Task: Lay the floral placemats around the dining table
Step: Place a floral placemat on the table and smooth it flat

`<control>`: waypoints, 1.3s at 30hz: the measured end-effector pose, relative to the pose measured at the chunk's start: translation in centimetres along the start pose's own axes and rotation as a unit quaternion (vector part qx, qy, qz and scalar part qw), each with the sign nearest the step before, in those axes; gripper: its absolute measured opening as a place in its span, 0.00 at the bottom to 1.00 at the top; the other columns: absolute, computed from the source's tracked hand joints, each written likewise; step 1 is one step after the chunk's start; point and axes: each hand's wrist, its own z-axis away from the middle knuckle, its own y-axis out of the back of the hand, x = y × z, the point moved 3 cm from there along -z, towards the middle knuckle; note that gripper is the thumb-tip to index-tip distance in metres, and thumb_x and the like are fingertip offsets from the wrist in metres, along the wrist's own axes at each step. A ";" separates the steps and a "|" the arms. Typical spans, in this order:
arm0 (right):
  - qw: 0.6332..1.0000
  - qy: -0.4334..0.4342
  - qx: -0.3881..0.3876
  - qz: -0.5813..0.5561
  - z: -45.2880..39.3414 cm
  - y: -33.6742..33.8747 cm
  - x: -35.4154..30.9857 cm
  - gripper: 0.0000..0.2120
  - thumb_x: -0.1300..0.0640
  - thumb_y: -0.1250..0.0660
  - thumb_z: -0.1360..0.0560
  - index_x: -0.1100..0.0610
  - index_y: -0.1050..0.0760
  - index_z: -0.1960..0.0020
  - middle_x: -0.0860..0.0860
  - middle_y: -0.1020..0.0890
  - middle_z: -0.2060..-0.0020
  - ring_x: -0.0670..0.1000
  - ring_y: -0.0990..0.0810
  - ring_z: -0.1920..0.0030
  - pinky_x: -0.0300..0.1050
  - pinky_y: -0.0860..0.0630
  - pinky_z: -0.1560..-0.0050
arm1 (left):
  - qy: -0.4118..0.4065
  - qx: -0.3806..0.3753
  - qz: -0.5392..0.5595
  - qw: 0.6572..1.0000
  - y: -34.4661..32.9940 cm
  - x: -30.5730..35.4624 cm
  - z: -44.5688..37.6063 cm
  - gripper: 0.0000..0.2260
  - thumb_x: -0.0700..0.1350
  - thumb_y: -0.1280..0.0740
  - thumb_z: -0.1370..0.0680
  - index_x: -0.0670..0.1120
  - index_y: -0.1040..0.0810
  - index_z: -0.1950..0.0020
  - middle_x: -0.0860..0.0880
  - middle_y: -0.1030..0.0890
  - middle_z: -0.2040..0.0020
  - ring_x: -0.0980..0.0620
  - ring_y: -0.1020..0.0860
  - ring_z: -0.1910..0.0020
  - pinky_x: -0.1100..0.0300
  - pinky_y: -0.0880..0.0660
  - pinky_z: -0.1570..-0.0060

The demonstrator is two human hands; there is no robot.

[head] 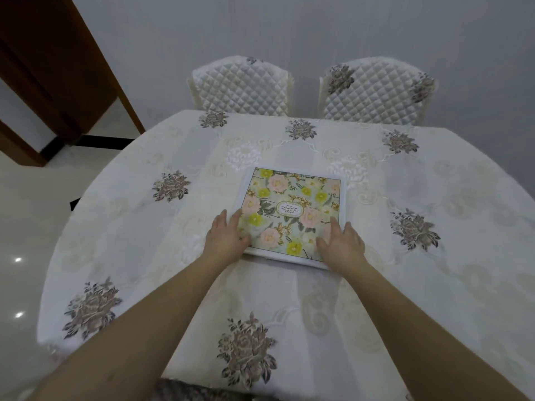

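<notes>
**None laid yet: the mats sit stacked mid-table**

You have both hands on the stack of mats [291, 214], which lies near the middle of the table [144, 227], its floral face up with a "GARDEN" label at the centre. White edges show along its near side, so it looks like several mats piled together, though you cannot count them from here.

Your left hand [227, 235] rests at the stack's near left corner, fingers fairly straight and lying along the left edge. Your right hand [343, 240] lies flat on the near right corner, fingers straight and close together. Neither hand is curled round anything; whether the thumbs are tucked under the edge cannot be told.

No mat lies at any place on the cloth, so by this view the laying has not begun. Two chairs [241, 88] stand at the far side, and each will likely want a mat in front of it. What remains is all of it: lift the top mat, set it down, repeat around.
</notes>
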 end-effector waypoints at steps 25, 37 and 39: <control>0.879 -0.087 0.088 -0.460 0.7 0.5 2.0 0.22 0.67 0.40 0.24 0.55 0.32 0.31 0.53 0.22 0.45 0.54 0.22 0.52 0.40 0.30 0.67 | 0.126 -0.004 0.377 0.918 1.5 -1.1 1.0 0.16 0.37 0.33 0.25 0.46 0.23 0.38 0.45 0.18 0.47 0.46 0.19 0.52 0.48 0.20 0.53; 0.847 -0.065 0.079 -0.521 9.1 3.8 5.9 0.18 0.68 0.41 0.22 0.51 0.32 0.37 0.50 0.18 0.50 0.50 0.18 0.53 0.46 0.23 0.61 | 0.043 -0.011 0.417 0.908 4.3 0.2 8.0 0.11 0.39 0.33 0.23 0.48 0.26 0.43 0.52 0.21 0.48 0.51 0.21 0.51 0.60 0.27 0.60; 0.846 -0.068 0.097 -0.520 11.4 4.5 6.3 0.18 0.68 0.41 0.21 0.50 0.32 0.38 0.49 0.19 0.51 0.49 0.18 0.55 0.45 0.24 0.62 | 0.031 -0.018 0.422 0.906 4.6 0.9 9.6 0.10 0.38 0.33 0.23 0.48 0.26 0.43 0.51 0.21 0.48 0.51 0.21 0.52 0.59 0.26 0.59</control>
